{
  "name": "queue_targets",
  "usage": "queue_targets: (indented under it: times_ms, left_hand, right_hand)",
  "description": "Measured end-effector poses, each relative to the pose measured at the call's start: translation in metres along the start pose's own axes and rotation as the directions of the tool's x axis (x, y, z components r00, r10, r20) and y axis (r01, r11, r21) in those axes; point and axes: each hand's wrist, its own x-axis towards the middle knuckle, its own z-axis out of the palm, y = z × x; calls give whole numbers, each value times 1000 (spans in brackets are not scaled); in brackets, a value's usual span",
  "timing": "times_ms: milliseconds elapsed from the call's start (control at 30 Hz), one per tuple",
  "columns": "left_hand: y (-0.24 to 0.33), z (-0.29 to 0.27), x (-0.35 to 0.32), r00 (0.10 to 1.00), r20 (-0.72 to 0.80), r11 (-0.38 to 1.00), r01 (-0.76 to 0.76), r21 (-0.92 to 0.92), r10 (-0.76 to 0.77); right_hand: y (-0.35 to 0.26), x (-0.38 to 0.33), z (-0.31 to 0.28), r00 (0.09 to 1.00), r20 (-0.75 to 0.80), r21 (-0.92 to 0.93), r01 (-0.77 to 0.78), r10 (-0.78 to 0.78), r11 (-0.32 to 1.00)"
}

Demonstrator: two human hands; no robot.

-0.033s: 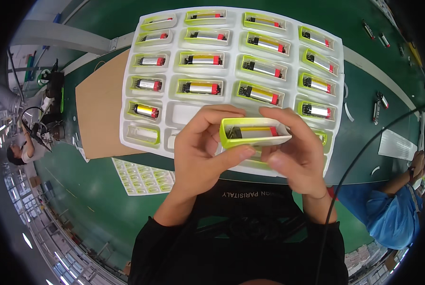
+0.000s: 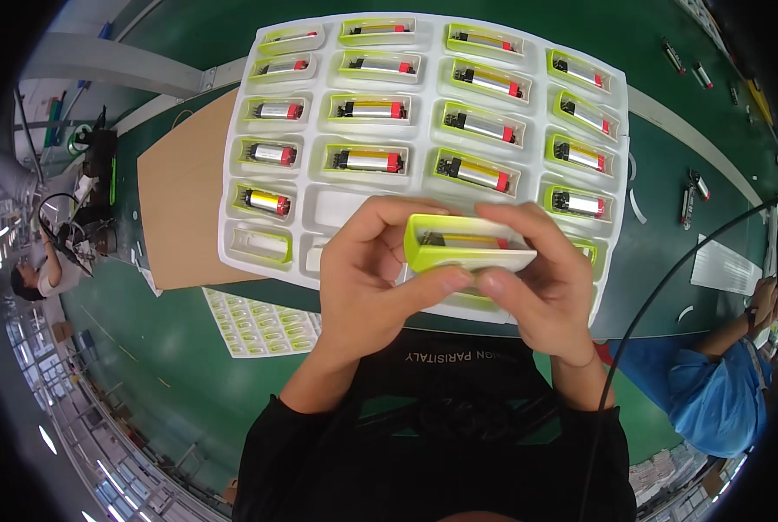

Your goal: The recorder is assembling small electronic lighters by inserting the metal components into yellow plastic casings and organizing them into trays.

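Observation:
Between my two hands, above the near part of the white tray, is a green-and-white plastic casing. Inside it lies a cylindrical battery assembly with a black end, a yellow stripe and a red end, partly hidden by the near wall. My left hand is closed on the green end, thumb along the near side. My right hand grips the white end, with its thumb against the near wall close to the left thumb. Similar filled casings sit in rows of tray pockets beyond my hands.
One casing without a battery sits at the tray's near left. Brown cardboard lies left of the tray. Loose battery assemblies rest at the right. A black cable crosses the right side. Another person's blue garment shows there.
My right thumb has moved in to press on the casing's near wall, close to the left thumb. The casing has tipped, showing more of its outer side and less of the battery.

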Motion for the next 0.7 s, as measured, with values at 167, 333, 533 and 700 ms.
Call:
queue_targets:
  times_ms: [167, 333, 533, 700]
  left_hand:
    - [5, 18, 4, 999, -43, 997, 23, -67, -26]
    - [7, 19, 11, 995, 100, 954, 35, -297, -5]
    - [1, 29, 14, 996, 49, 875, 92, -476, -78]
    - [0, 29, 17, 944, 171, 599, 314, -737, -283]
  right_hand:
    - [-10, -9, -3, 962, 72, 364, -271, 263, 891]
    - [-19, -15, -7, 928, 182, 369, -370, 324, 853]
    - [-22, -21, -8, 937, 223, 434, -343, 270, 833]
    - [-22, -25, -7, 984, 162, 311, -116, 67, 943]
